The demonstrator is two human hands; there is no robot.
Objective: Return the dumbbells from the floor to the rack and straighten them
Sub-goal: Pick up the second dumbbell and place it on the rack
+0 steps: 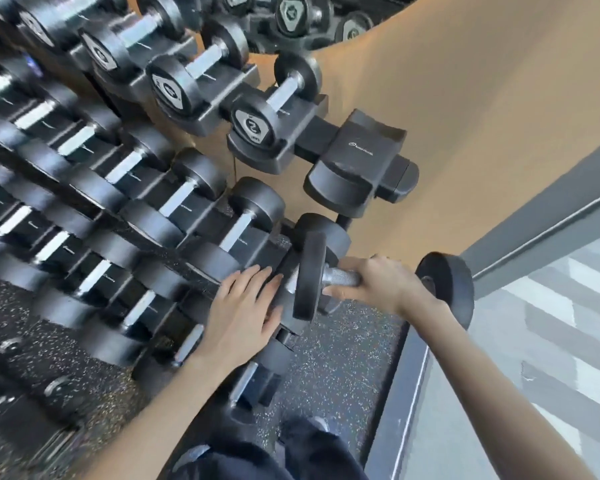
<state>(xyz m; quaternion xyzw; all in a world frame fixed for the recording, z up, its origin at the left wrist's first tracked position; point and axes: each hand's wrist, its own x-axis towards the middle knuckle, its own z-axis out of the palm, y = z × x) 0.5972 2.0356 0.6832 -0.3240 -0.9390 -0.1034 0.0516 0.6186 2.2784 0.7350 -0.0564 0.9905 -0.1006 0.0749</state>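
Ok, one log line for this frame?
right hand: grips dumbbell by handle | left hand: flat on rack | dumbbell: off floor, not yet in a cradle

Soft, even light fills the room, while motion blur smears the black rubber-headed dumbbells (pixel 94 197) at left and edges bow.

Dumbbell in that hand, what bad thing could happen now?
1. The left hand lies flat on the rack, right beside the near head of the dumbbell. Setting the weight down there could pinch fingers.
2. Only the right hand holds the dumbbell, by its handle. If that grip slips, it might drop toward the leg below.
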